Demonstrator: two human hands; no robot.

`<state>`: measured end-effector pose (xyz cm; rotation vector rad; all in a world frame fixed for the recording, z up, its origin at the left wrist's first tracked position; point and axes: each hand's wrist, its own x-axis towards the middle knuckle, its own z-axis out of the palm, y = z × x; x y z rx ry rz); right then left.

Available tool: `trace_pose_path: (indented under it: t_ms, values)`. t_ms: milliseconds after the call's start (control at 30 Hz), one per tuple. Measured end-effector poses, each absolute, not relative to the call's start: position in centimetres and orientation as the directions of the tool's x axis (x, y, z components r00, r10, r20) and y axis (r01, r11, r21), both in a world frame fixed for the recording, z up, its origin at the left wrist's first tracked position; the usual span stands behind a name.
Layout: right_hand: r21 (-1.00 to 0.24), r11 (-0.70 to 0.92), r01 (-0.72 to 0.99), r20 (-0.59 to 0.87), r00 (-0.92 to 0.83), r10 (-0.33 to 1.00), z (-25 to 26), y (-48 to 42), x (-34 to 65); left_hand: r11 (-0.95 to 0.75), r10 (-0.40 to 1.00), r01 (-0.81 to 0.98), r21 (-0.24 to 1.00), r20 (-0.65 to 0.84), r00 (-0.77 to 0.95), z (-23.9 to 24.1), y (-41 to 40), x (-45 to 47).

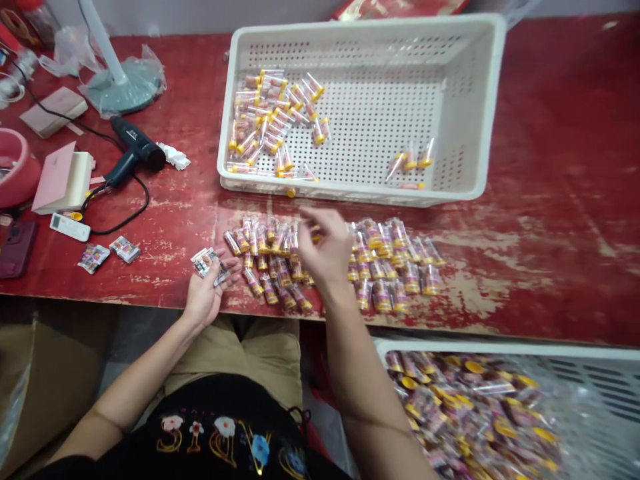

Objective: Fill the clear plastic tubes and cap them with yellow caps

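Observation:
My left hand (206,293), palm up near the table's front edge, is closed on a small stack of printed packets (203,262), with the thumb across them. My right hand (327,250) hangs over the middle of a group of clear tubes (383,293) with yellow caps and purple-printed contents. Its fingers are bent but apart, slightly blurred, and nothing shows between them. The tubes lie side by side in rough rows on the red table; the right hand and forearm hide some of them. Two more stacks of packets (125,249) (93,258) lie left of my left hand.
Behind the tubes stands a white perforated crate (363,193) holding yellow-capped tubes. A second crate (500,348), filled with tubes, sits below the table edge at right. On the left are a hair dryer (135,150) with its cord, a notebook (60,177), a lamp base (123,87) and a phone (17,248).

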<state>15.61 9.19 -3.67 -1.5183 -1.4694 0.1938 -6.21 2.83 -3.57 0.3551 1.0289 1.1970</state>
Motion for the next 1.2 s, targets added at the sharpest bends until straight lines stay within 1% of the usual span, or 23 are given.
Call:
trace_pose_path:
  t_ms: [67,100,133,200,233,300,367,467,500,533,600,633,700,733,800,867,967,1067,1133,1200]
  values:
    - [-0.706,0.103,0.701,0.443,0.324,0.836,-2.9,15.8,17.2,0.394,0.876,-0.594,0.701,-0.482,0.013,-3.6,3.4,-6.0]
    - [-0.714,-0.002,0.7,0.355,0.365,0.861,-2.8,19.5,17.8,0.414,0.867,-0.596,0.688,-0.498,0.028,-3.5,3.6,-5.8]
    - [-0.726,-0.117,0.678,0.232,0.401,0.886,-2.7,23.0,18.2,0.438,0.855,-0.6,0.669,-0.517,0.047,-3.3,3.9,-5.6]
    - [-0.742,-0.181,0.646,0.113,0.386,0.915,-2.7,28.7,18.2,0.475,0.831,-0.619,0.625,-0.55,0.082,-2.7,4.4,-5.1]
    - [-0.755,-0.188,0.629,0.073,0.366,0.928,-2.7,30.5,18.0,0.486,0.822,-0.633,0.603,-0.561,0.097,-2.4,4.6,-5.0]
    - [-0.788,-0.167,0.592,0.041,0.32,0.946,-2.2,31.6,17.5,0.485,0.814,-0.663,0.57,-0.572,0.103,-1.9,5.0,-5.0]
    - [-0.824,-0.135,0.551,0.04,0.294,0.955,-1.1,29.5,17.1,0.47,0.812,-0.685,0.557,-0.577,0.088,-1.6,5.3,-5.3]
    - [-0.869,-0.078,0.488,0.045,0.234,0.971,0.6,21.6,16.2,0.423,0.828,-0.713,0.559,-0.559,0.053,-1.6,5.5,-5.3]
    - [-0.884,-0.057,0.464,0.032,0.182,0.983,0.8,18.2,15.5,0.404,0.836,-0.725,0.558,-0.547,0.046,-1.7,5.4,-5.1]
    - [-0.903,-0.035,0.429,0.005,0.093,0.996,0.8,14.8,14.6,0.386,0.844,-0.738,0.553,-0.534,0.041,-1.7,5.3,-4.8]
    - [-0.935,0.002,0.353,-0.017,-0.051,0.999,-0.1,8.5,12.2,0.36,0.862,-0.757,0.545,-0.506,0.046,-1.7,5.0,-4.0]
    - [-0.97,0.02,0.243,0.003,-0.069,0.998,-0.8,6.0,11.0,0.349,0.871,-0.765,0.542,-0.489,0.051,-1.6,4.7,-3.5]
    - [-0.996,0.036,0.082,0.038,0.028,0.999,-2.2,2.7,9.1,0.333,0.887,-0.768,0.547,-0.458,0.058,-1.3,4.0,-2.7]
    - [-0.999,0.033,0.008,0.033,0.094,0.995,-2.8,1.7,8.5,0.325,0.893,-0.763,0.558,-0.448,0.053,-1.2,3.7,-2.4]
    - [-0.996,0.004,-0.092,-0.013,0.188,0.982,-3.3,0.8,8.1,0.298,0.904,-0.748,0.593,-0.427,0.022,-0.9,2.9,-2.0]
    - [-0.987,-0.012,-0.159,-0.048,0.228,0.972,-3.2,0.4,8.2,0.257,0.916,-0.73,0.633,-0.401,-0.025,-0.7,2.3,-1.9]
    - [-0.983,0.044,-0.176,-0.006,0.274,0.962,-2.7,0.0,8.2,0.194,0.921,-0.694,0.694,-0.372,-0.114,-0.3,1.6,-1.9]
    - [-0.986,0.101,-0.132,0.056,0.309,0.949,-2.6,-0.3,7.2,0.149,0.918,-0.638,0.755,-0.345,-0.195,0.1,1.1,-1.9]
    - [-0.99,0.094,-0.109,0.053,0.328,0.943,-2.7,-0.4,6.6,0.135,0.912,-0.622,0.771,-0.341,-0.226,0.2,0.9,-1.9]
    - [-0.988,0.052,-0.145,0.007,0.296,0.955,-2.9,-0.4,6.4,0.15,0.901,-0.625,0.766,-0.366,-0.233,0.3,0.8,-2.0]
